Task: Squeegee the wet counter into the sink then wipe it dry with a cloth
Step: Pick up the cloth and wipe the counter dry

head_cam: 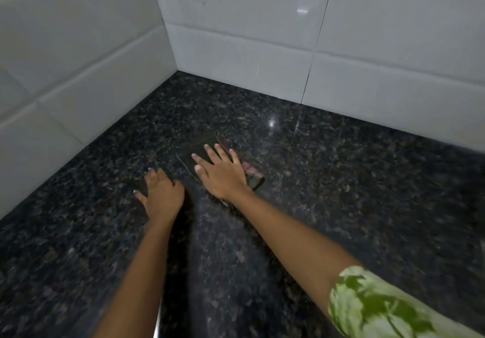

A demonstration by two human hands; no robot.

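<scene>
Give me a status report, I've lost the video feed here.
Right hand flat, pressing dark cloth on counter. Left hand spread, braced on bare granite, holding nothing. No squeegee or sink in view. Nothing in the way.

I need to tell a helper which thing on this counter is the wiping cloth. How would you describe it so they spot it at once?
Start at the corner where the two white tiled walls meet the dark speckled counter. Just in front of that corner, the right hand lies flat, fingers spread, on a dark folded cloth. It is the only loose thing on the stone, with a reddish striped edge showing beside the hand.
</scene>
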